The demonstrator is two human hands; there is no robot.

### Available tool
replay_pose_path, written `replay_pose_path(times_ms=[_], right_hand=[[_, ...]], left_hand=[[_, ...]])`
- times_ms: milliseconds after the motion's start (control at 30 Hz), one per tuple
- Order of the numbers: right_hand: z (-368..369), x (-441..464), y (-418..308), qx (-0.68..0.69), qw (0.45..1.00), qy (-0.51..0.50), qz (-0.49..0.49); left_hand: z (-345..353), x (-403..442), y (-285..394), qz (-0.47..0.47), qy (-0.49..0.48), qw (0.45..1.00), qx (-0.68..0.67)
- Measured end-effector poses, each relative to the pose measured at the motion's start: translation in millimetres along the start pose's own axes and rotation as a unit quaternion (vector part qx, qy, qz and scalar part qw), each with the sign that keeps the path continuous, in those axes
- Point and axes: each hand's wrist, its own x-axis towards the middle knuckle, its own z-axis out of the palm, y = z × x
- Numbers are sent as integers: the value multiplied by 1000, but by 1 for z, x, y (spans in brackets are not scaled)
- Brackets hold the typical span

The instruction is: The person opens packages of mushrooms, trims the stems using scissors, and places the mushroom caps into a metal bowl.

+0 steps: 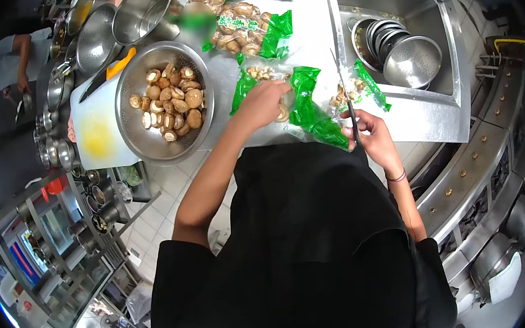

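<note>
My left hand (264, 105) is over an opened clear-and-green bag (308, 99) of mushrooms on the steel counter. Its fingers are bent together beside a pale mushroom (283, 112); whether they grip it is hidden. In my right hand (371, 133) is a knife (351, 114), closed around its dark handle, with the thin blade pointing away from me. Beyond that hand, small brown trimmings (339, 98) lie by a torn green-and-clear wrapper (373, 87). To the left stands a perforated steel colander (207, 115) holding several whole brown mushrooms (171, 103).
Full mushroom bags (243, 30) lie farther back. A sink (453, 76) at right holds stacked bowls and a colander (414, 63). A cutting board (99, 142) with an orange-handled knife (120, 62) is left, near steel bowls (144, 14). Another person's arm (24, 60) shows far left.
</note>
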Motion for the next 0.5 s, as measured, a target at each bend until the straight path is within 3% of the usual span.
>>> replay_pose_path(times_ms=[67, 133, 267, 333, 367, 433, 500], right_hand=[[-1, -5, 2, -21, 1000, 3, -6], [-2, -5, 11, -12, 1000, 10, 1], [0, -7, 14, -1, 999, 37, 7], [0, -9, 17, 13, 999, 37, 8], [1, -8, 23, 18, 999, 33, 7], [3, -6, 28, 25, 999, 28, 2], [3, -5, 27, 41, 999, 27, 18]], left_hand=[[6, 10, -6, -4, -59, 998, 38], [-5, 17, -10, -130, -148, 941, -275], [-21, 20, -12, -215, -114, 929, -278], [-35, 19, -4, -251, -258, 923, -138], [-32, 11, -3, -253, -260, 922, -135], [-18, -14, -3, -34, -228, 968, 96], [-8, -34, 8, -41, -208, 970, 123]])
